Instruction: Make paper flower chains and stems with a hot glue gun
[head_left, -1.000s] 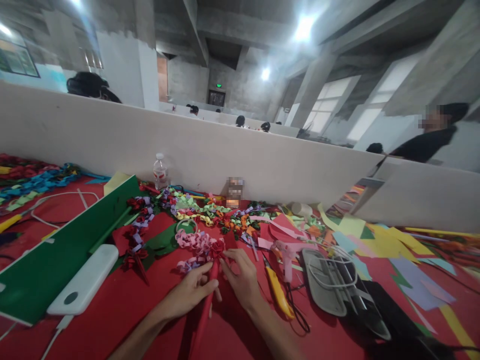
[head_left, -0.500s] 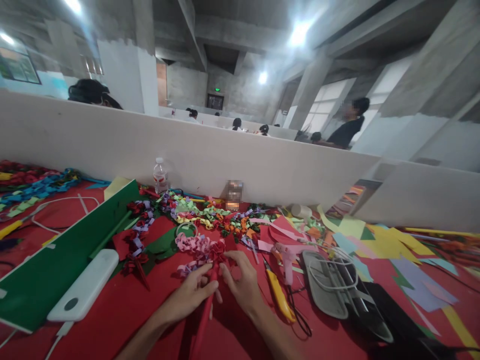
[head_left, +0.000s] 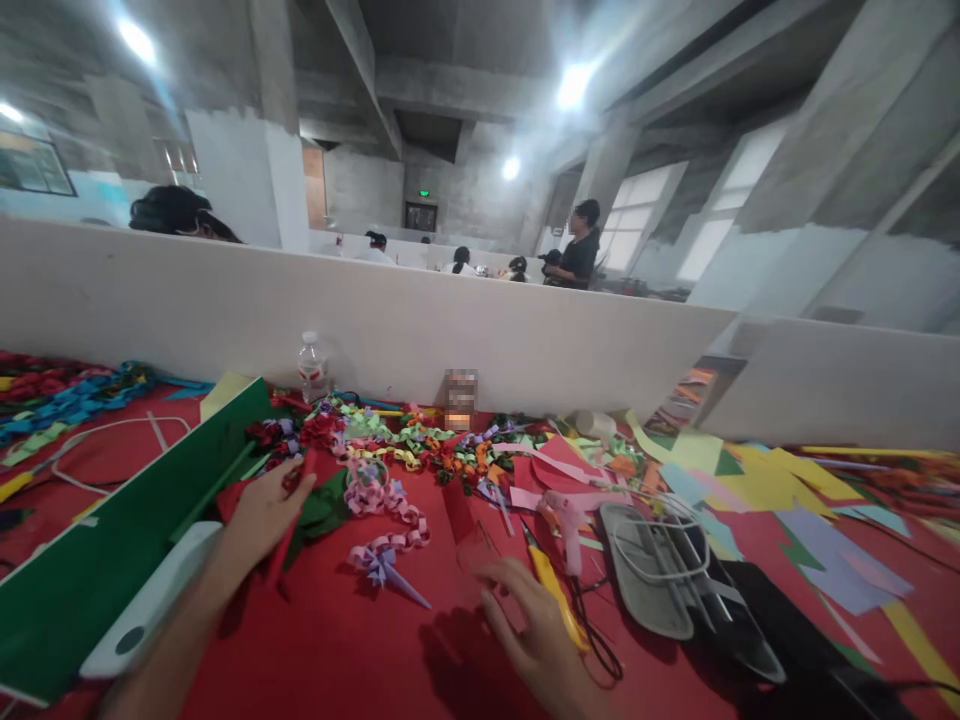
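My left hand reaches left toward a heap of red paper roses, its fingers curled round a red paper flower stem. Lower and to the right, my right hand hovers palm down over the red table cover with fingers apart and nothing in it. Its fingertips are close to a yellow utility knife. Between the hands lie a pink and purple paper chain and a small purple paper flower on a cone.
A green board and white power bank lie left. Black-handled scissors, a pink glue gun and a grey rack sit right, among coloured paper scraps. A water bottle stands by the white partition. People are behind it.
Both hands left the red flower stem they worked on at centre. My left hand moved left with the red stem to the rose heap; my right hand dropped back toward the yellow knife.
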